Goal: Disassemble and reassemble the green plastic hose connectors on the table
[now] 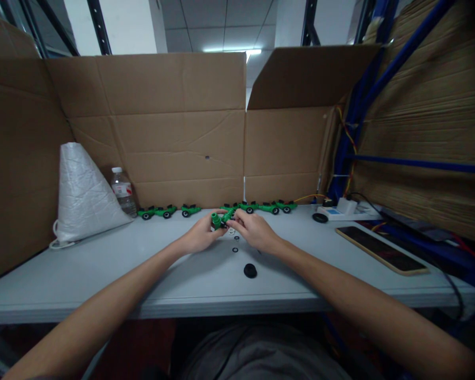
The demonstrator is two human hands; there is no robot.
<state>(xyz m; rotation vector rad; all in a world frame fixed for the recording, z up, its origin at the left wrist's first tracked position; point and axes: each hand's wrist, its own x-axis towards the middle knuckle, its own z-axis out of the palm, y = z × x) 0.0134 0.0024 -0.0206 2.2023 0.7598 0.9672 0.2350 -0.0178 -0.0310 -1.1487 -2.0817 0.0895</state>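
Both hands meet above the middle of the table, around a green plastic part (217,220) with a rounded, cylinder-like end. My left hand (201,233) grips it from the left, fingers closed around that end. From the other side, my right hand (255,229) pinches close to its narrower upper end; the fingertips are small and partly hidden. Just below lie a few small rings, among them a dark ring (235,250). Closer to the front edge rests a round black cap (250,271).
Along the cardboard wall (174,137) stand several green pieces with black round parts (167,212). At left are a silvery cone-shaped bag (83,195) and a water bottle (123,192). A phone (382,249), black disc (320,217) and power strip (350,210) lie right.
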